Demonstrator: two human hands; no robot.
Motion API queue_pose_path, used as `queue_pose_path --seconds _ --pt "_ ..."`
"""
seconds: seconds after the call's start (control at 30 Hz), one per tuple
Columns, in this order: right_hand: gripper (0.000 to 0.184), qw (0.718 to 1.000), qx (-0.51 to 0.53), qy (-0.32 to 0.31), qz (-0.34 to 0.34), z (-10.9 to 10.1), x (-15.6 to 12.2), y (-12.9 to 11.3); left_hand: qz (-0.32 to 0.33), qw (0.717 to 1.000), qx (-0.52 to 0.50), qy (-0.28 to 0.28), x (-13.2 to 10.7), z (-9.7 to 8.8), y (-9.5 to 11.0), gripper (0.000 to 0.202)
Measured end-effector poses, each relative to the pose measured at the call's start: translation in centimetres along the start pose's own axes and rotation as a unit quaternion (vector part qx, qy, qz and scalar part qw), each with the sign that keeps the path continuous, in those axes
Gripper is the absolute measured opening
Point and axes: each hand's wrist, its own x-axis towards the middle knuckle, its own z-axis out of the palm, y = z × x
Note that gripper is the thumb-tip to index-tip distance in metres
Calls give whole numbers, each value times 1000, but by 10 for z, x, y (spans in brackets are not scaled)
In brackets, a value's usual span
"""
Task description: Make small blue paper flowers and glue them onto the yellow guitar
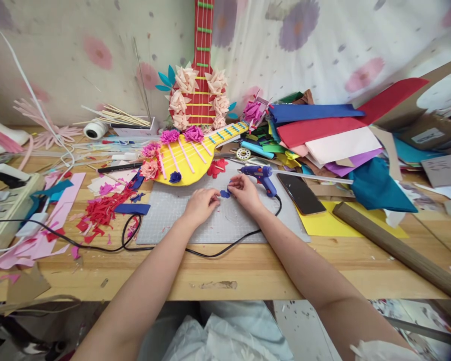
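Over the grey cutting mat (180,215), my left hand (202,204) has its fingers curled together, and whatever they hold is too small to make out. My right hand (245,191) pinches a small dark blue paper piece at its fingertips. Another blue paper petal (224,194) shows between the two hands. Just behind them lies a yellow paper guitar (190,163) with pink flowers and one dark blue paper flower (175,177). A blue glue gun (261,176) rests beside my right hand, its black cord running across the mat.
A red guitar (202,100) with pale flowers stands against the curtain. Red paper scraps (105,208) and a blue strip (132,208) lie left. To the right are a phone (300,193), yellow paper (330,223), a brown roll (394,248) and stacked coloured sheets (323,131).
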Motion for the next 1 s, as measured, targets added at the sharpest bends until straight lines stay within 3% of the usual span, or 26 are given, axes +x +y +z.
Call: queue_pose_path --seconds 0.17,0.3,0.43,0.6,0.73,0.8,0.87,0.97,1.0 --pt "21 998 -33 55 -23 -3 -1 0 -46 999 -14 15 -7 -17 -6 8" --pt "19 996 -44 72 -25 -3 -1 -1 -65 997 -42 9 -18 -27 -7 13" --pt "17 994 -57 80 -44 -3 1 -1 -76 997 -4 -16 -18 -20 1 18" --pt "16 992 -71 80 -62 -7 -1 2 -59 992 97 -47 -8 -3 12 8" --pt "16 992 -76 81 -63 -8 -2 3 -27 987 151 -46 -11 -7 16 11" --pt "16 991 -80 84 -61 -8 -2 4 2 990 139 8 -19 -22 14 13" --pt "16 992 -77 83 -61 -7 -2 5 20 986 110 123 -29 -46 5 15" --pt "16 992 -72 79 -65 -7 -1 7 -26 943 95 318 -45 -91 -22 15" --pt "15 992 -72 78 -66 -6 -1 7 -57 929 104 351 -49 -105 -33 15"
